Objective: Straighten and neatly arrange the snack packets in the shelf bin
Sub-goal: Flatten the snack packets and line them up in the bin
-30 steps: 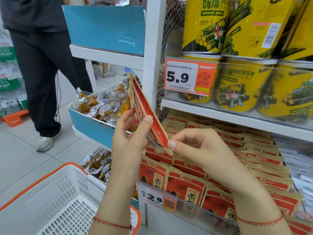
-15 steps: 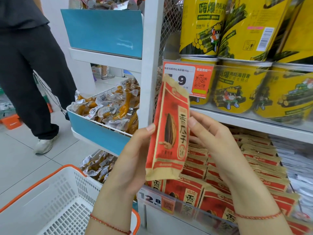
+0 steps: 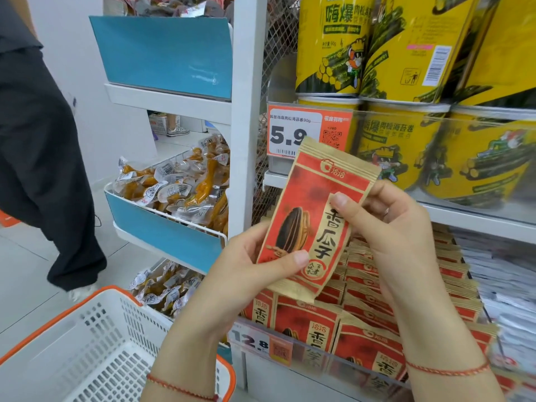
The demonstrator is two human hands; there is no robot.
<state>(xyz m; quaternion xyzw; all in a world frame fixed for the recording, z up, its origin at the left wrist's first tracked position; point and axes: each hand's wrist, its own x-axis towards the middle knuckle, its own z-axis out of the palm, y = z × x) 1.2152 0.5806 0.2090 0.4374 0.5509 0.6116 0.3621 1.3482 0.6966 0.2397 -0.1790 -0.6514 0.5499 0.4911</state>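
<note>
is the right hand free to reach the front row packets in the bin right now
Probably not yet: the right hand pinches the held packet, as does the left hand. The front row packets lie uncovered just below.

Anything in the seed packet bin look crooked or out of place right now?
One packet is out of the bin, held tilted by the left hand and right hand. The front packets lean unevenly; rows behind look orderly.

Single head-worn view, looking forward and down (wide-angle), close to the shelf bin [image 3: 362,355] — no second view.
</note>
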